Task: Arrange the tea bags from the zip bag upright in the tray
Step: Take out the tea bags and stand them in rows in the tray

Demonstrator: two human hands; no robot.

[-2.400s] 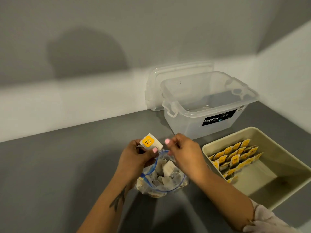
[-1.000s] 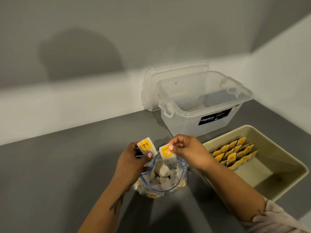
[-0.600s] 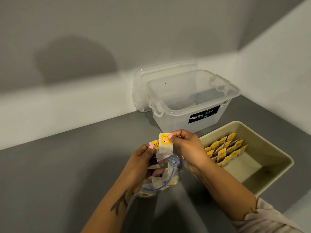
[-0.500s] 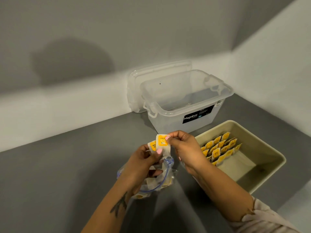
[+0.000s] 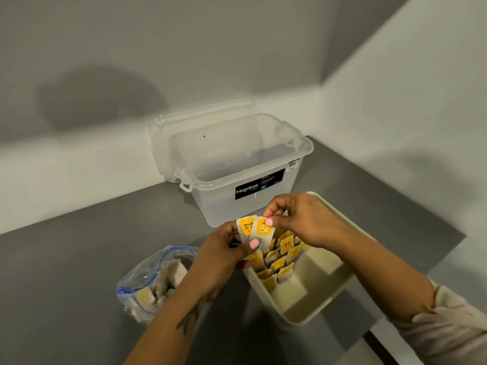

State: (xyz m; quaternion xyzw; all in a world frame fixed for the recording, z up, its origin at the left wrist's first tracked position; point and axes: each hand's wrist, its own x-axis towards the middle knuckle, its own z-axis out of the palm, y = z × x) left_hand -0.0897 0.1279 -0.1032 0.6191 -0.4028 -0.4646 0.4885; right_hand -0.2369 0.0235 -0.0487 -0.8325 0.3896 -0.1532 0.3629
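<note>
Two tea bags with yellow labels are held side by side above the near-left corner of the beige tray. My left hand pinches the left tea bag. My right hand pinches the top of the right tea bag. Several tea bags stand upright in rows along the tray's left side. The clear zip bag with a blue seal lies on the counter to the left, with more tea bags inside, and neither hand touches it.
A clear plastic storage box with a black label stands behind the tray, its lid leaning against the wall. The grey counter meets white walls at the back and right; its front right edge drops off near the tray.
Both hands have lifted away from the zip bag and moved right to the tray, each carrying a tea bag. The zip bag now lies free on the counter.
</note>
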